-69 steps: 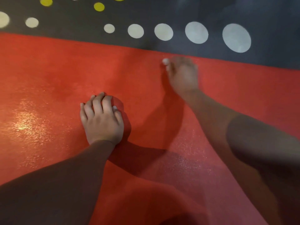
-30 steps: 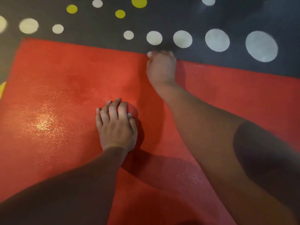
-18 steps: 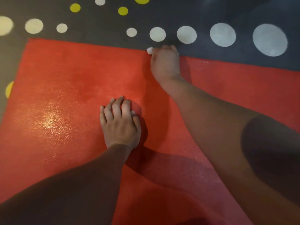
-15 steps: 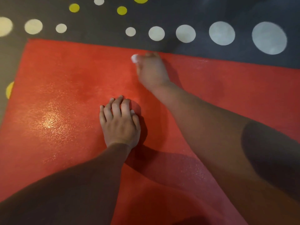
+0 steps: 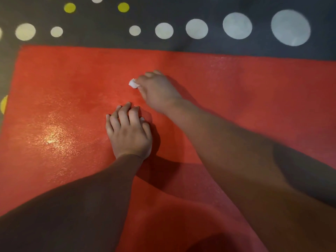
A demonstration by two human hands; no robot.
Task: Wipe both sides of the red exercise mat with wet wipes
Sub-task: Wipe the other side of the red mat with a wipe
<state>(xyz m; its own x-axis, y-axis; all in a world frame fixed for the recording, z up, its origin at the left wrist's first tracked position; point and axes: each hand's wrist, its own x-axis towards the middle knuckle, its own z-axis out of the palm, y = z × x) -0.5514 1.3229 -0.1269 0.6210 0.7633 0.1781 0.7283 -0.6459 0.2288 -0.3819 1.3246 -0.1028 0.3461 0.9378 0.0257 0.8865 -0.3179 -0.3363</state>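
**Wipe drawn back from the far edge**

The red exercise mat [image 5: 72, 79] lies spread on a dark spotted rug [image 5: 181, 8]. The right hand [image 5: 158, 91] clutches a balled wet wipe [image 5: 132, 83], now pulled back from the mat's far edge. Just nearer than that grip, the left hand [image 5: 130, 135] presses the mat, holding nothing. This face looks mid-wipe, and the underside likely remains.

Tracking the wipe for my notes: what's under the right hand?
A bit of white wet wipe shows at the fingertips of the right hand, on the red mat; the rest is hidden by the hand.
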